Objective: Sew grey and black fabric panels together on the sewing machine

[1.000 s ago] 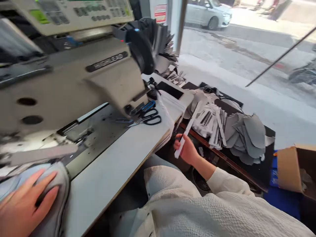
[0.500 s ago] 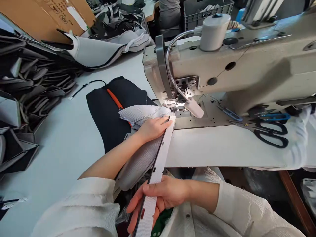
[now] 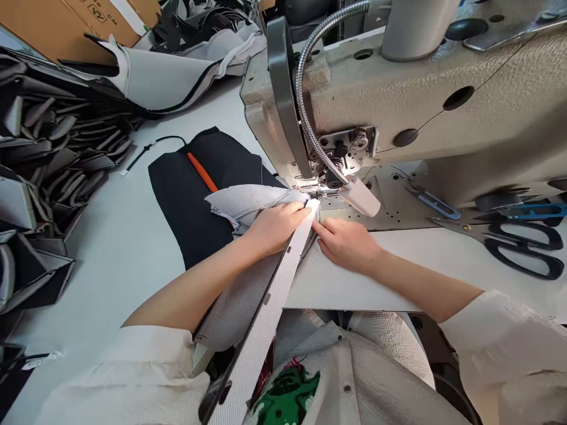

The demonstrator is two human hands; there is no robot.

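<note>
A long white fabric strip (image 3: 270, 301) with small slots and a dark edge runs from the sewing machine's needle area down to my lap. My left hand (image 3: 279, 227) pinches its upper end against a grey mesh fabric piece (image 3: 237, 310), close to the presser foot (image 3: 314, 192). From the other side, my right hand (image 3: 348, 242) grips the strip's right edge, thumb and fingertips closed there. Under the mesh lies a black fabric panel (image 3: 170, 198) with an orange stripe (image 3: 202, 172). My fingers partly cover where strip and mesh meet.
The sewing machine (image 3: 398, 106) stands at the right, its lamp (image 3: 361, 196) beside the needle. Black-handled scissors (image 3: 522, 248) and blue thread snips (image 3: 436, 203) lie at the right. Stacked dark pieces (image 3: 62, 153) fill the left, with a cardboard box (image 3: 66, 29) behind.
My right hand has let go of the strip's lower part and moved up to its top edge by the needle area. My left hand stays at the strip's upper end. The view is closer to the machine.
</note>
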